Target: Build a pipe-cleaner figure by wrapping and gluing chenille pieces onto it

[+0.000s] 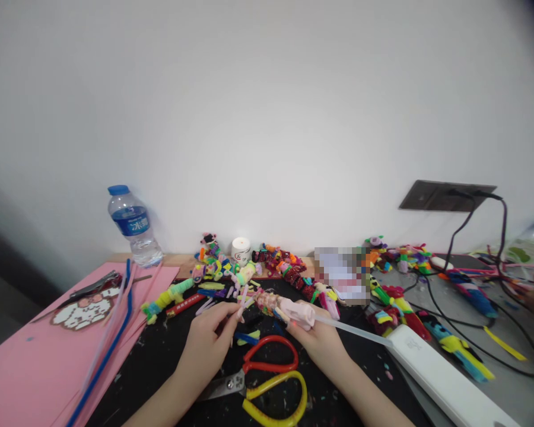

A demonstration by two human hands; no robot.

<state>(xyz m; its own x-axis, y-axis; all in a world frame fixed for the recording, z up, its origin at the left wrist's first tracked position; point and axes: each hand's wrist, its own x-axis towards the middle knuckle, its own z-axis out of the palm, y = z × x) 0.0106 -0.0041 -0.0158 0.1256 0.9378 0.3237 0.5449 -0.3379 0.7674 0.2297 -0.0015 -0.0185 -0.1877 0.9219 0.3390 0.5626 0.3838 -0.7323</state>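
Pink glue gun (pixel 299 312) in right hand (pixel 320 339)

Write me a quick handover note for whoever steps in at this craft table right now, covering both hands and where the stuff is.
Left hand: fingertips pinch a short pale pipe cleaner piece, held against the figure.
Right hand: gripping a pink glue gun with a clear glue stick sticking out behind; its nozzle is at the multicoloured pipe cleaner figure.
Scissors with red and yellow handles lie on the black mat between the forearms. Long pipe cleaners rest on the pink sheet at left; finished figures line the wall side.
Done: figure partly built. Left: the pinched piece looks not yet fixed.
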